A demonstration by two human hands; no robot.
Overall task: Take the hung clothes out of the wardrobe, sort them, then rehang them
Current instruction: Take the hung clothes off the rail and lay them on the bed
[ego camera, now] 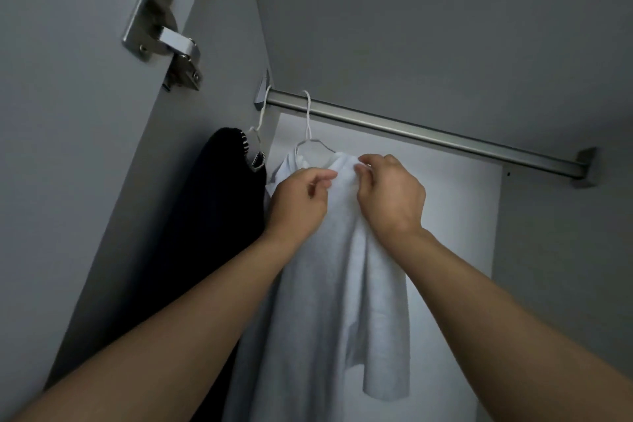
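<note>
While both hands (342,195) pinch its collar, white garment (322,301) hangs lengthwise downward.

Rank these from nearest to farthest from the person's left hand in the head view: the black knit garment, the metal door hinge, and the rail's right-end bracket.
From the left hand:
1. Black knit garment, just to its left.
2. Metal door hinge, up on the left door.
3. Rail's right-end bracket, far right.

no readable text, labels or numbers anywhere.
</note>
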